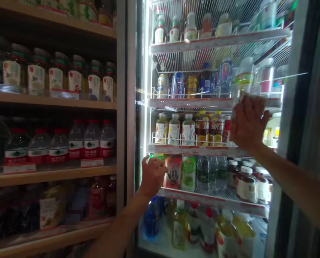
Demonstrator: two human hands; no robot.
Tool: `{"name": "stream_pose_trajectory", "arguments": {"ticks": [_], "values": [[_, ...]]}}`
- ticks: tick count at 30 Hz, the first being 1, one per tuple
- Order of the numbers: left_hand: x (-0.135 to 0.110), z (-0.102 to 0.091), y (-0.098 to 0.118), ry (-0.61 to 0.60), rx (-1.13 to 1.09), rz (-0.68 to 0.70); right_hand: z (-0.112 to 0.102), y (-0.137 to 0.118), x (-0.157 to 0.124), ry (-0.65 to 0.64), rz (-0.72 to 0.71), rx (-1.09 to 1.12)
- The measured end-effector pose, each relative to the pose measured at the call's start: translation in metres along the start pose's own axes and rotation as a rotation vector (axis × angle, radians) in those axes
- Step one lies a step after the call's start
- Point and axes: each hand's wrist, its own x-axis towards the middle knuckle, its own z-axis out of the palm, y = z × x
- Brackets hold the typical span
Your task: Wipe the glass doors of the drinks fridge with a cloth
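In front of a lit drinks fridge, my right hand is raised and presses a pale, crumpled cloth to the glass door. The cloth shows past the fingertips, and the rest is hidden under the palm. Lower and to the left, my left hand is at the glass with its fingers bent and somewhat apart, nothing visible in it. Behind that hand stand a red drink carton and a green bottle. Both hands are slightly blurred.
Wooden shelves on the left hold several rows of bottles, among them red-capped water bottles. Inside the fridge, wire shelves carry bottles, cans and white-capped jars. A dark door frame runs along the right.
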Motion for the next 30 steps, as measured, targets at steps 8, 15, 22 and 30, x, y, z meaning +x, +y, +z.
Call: {"name": "stream_pose_trajectory", "arguments": {"ticks": [8, 15, 22, 30], "values": [[0.001, -0.006, 0.002, 0.007, 0.03, 0.096, -0.015, 0.011, -0.049, -0.132, -0.342, 0.095], [0.008, 0.005, 0.016, -0.023, 0.032, 0.145, 0.005, -0.002, 0.003, 0.001, 0.045, -0.002], [0.003, 0.007, 0.01, -0.023, 0.081, 0.177, -0.017, -0.001, -0.067, -0.155, -0.355, 0.096], [0.004, 0.018, 0.012, -0.018, 0.067, 0.204, -0.005, -0.028, -0.038, -0.135, -0.227, 0.091]]}}
